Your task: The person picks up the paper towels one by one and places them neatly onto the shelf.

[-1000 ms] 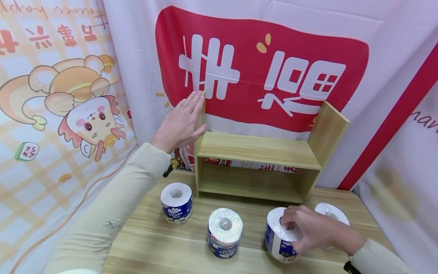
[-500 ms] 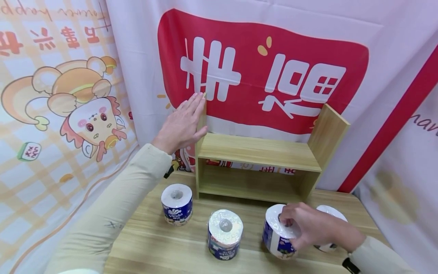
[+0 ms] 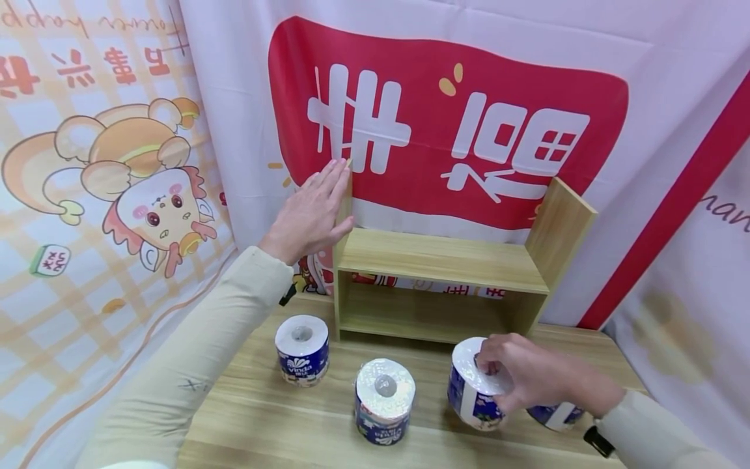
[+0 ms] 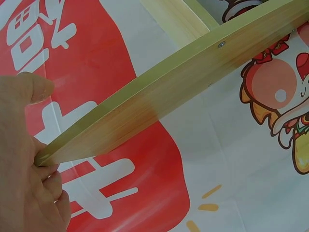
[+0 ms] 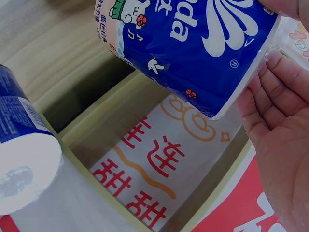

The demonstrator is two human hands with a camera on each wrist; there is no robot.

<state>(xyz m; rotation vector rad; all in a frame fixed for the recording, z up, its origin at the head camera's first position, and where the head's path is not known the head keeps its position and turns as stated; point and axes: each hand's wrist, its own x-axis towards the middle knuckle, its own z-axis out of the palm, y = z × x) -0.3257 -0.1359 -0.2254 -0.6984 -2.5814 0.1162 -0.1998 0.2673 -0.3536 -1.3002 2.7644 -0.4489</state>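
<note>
My right hand (image 3: pixel 530 371) grips a roll of toilet paper (image 3: pixel 465 394) in a blue Vinda wrapper, its fingertips at the core hole on top and the thumb on the side. In the right wrist view that toilet roll (image 5: pixel 188 58) shows tilted, with shelf boards beyond it. My left hand (image 3: pixel 310 212) lies with straight fingers against the upper end of the left upright of a small wooden shelf (image 3: pixel 445 257). The left wrist view shows the panel's end (image 4: pixel 72 140) right at the fingers, with the thumb apart.
Two more toilet rolls stand on the table (image 3: pixel 281 430): one roll (image 3: pixel 303 361) at left, another roll (image 3: pixel 383 413) near the middle. A further roll (image 3: pixel 553 417) is partly hidden behind my right hand. Printed cloth (image 3: pixel 498 58) hangs behind the shelf.
My right hand has moved the gripped roll slightly up and left in the head view, towards the shelf. More of the rear right roll's lower side shows now. The left hand stays put.
</note>
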